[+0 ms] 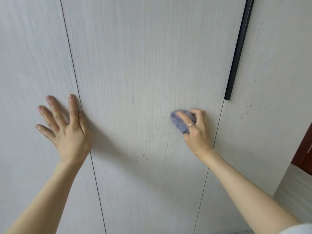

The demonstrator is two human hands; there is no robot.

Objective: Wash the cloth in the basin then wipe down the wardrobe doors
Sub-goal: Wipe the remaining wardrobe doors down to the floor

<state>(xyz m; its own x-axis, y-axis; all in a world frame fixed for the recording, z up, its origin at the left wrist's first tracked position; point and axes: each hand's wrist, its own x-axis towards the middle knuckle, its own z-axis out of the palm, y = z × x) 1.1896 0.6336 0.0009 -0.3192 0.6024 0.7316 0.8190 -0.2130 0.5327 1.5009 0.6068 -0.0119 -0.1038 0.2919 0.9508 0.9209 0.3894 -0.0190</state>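
Forearms: two, both bare, reaching from the bottom corners up to the wardrobe; a bit of pale sleeve shows at the bottom right corner.
Left hand (67,130): one, laid flat on the left door panel (30,65) with the fingers straight and spread; four fingertips point up and left, and the thumb lies along the dark seam at that panel's right edge. It holds nothing.
Right hand (196,130): one, fingers curled round the cloth (179,121) and pressing it against the middle door panel (135,65). One thin ring (191,124) sits on a finger.
Cloth: one, small, bluish-purple, bunched into a wad; most of it sticks out to the left of the fingers, touching the panel, slightly blurred. It sits low on the right part of the middle panel, near the seam to the right door panel (270,81).
Door panels: three in view, all pale grey with fine upright wood grain, split by two thin dark seams.
Specks: many small dark dots on the middle panel around and below the cloth, and more scattered on the right panel; too many and too fine to count.
Handle (239,48): one long black bar, running down the seam between the middle and right panels, ending just above the right hand's height.
Far right: one strip of reddish-brown wood (303,154) at the frame edge, with pale floor (295,191) below it.
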